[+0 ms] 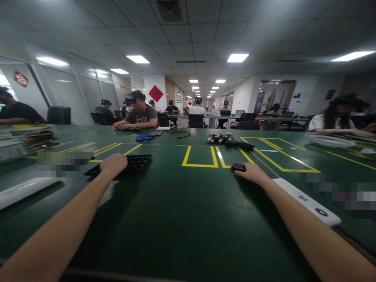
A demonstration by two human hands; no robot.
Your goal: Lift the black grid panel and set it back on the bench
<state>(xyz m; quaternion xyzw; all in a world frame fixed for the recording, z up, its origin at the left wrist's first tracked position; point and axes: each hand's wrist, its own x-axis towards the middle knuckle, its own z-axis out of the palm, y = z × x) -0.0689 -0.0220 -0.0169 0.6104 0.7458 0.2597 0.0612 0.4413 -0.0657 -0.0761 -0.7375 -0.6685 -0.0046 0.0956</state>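
My left hand [114, 166] is closed over the middle of a flat black tray [138, 162] divided into small square cells. Its fingertips are hidden behind the back of the hand, and the tray shows on both sides of it. To the right, my right hand [253, 173] grips a small black box-shaped piece [238, 167] at the tabletop, beside a yellow tape line. What the piece is exactly cannot be made out.
The green table [176, 219] carries yellow tape outlines [200, 165]. A white power strip [307, 201] lies under my right forearm, a long white object [28, 190] at left. Beyond are black cables [219, 138], a blue item [145, 137] and a white coil [331, 141]. People sit around.
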